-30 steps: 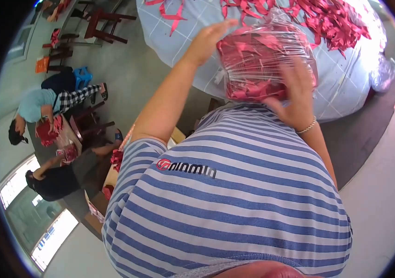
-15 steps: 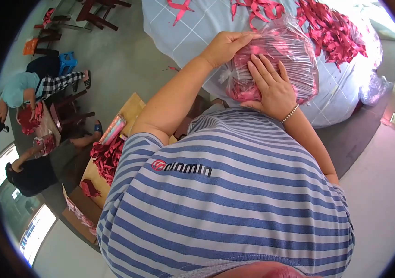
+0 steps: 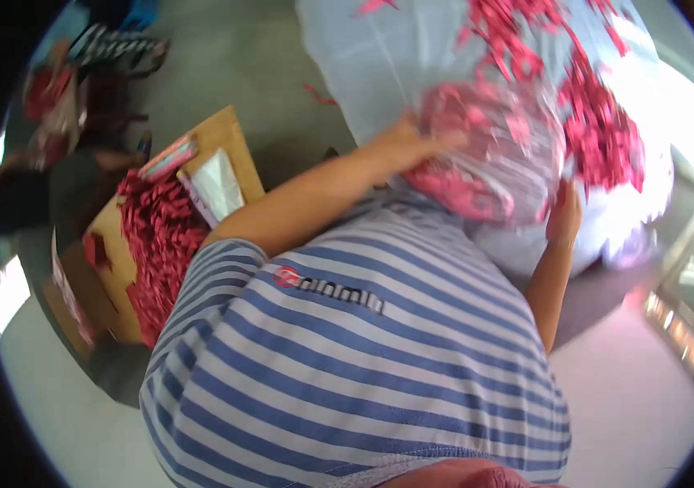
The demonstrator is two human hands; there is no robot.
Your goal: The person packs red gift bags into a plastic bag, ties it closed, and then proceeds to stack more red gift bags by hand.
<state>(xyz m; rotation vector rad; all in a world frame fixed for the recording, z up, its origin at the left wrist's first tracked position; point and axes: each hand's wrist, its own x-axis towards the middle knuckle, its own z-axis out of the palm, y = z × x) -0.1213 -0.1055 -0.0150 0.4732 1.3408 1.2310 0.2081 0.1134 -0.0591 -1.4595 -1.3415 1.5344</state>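
Note:
A clear plastic bag [image 3: 493,154] packed with red ribbon pieces is between my two hands, in front of my striped shirt. At its left side, my left hand [image 3: 416,146] grips the bag, its fingers smeared by motion and reaching over the edge. My right hand [image 3: 565,215] is against the bag's right edge, seen side-on with its fingers partly hidden. Loose red ribbons [image 3: 518,32] lie beyond the bag on the pale cloth-covered table [image 3: 363,65]. A thick heap of red ribbons [image 3: 603,134] sits just right of the bag.
On the left, a wooden board [image 3: 241,146] bears a pile of red ribbons [image 3: 164,244] and a white packet [image 3: 218,183]. Farther left, a person in dark clothes [image 3: 21,195] and another in checked trousers [image 3: 111,49] appear blurred. A cardboard box [image 3: 78,285] stands at lower left.
My right hand has moved from flat on top of the bag to its right edge. The bag has turned and shifted slightly toward me. The whole view has swung.

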